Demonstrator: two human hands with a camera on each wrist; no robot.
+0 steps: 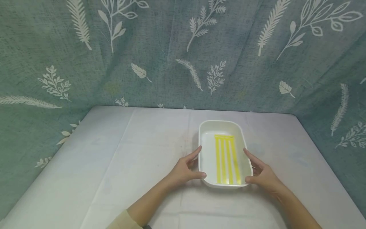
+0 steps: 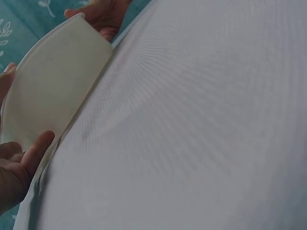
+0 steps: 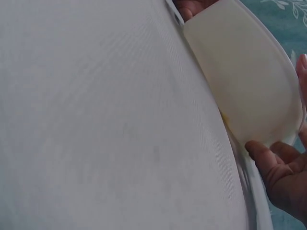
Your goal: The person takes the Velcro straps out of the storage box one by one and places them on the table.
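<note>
A white rectangular tray (image 1: 207,156) with rounded corners and raised walls is held between both hands. Several yellow stripes (image 1: 223,159), joined by a yellow band at the far end, run lengthwise along its floor. My left hand (image 1: 184,168) grips the left wall near the front corner, its thumb on the near rim. On the opposite side my right hand (image 1: 264,175) holds the front right corner in the same way. Both wrist views show the tray's pale outer wall (image 2: 57,81) with fingers against it; whether its base touches the table cannot be told.
A white cloth (image 1: 128,165) with fold creases covers the table. Behind and at both sides hangs a blue-green curtain (image 1: 160,47) with white leaf prints, close to the table's far edge.
</note>
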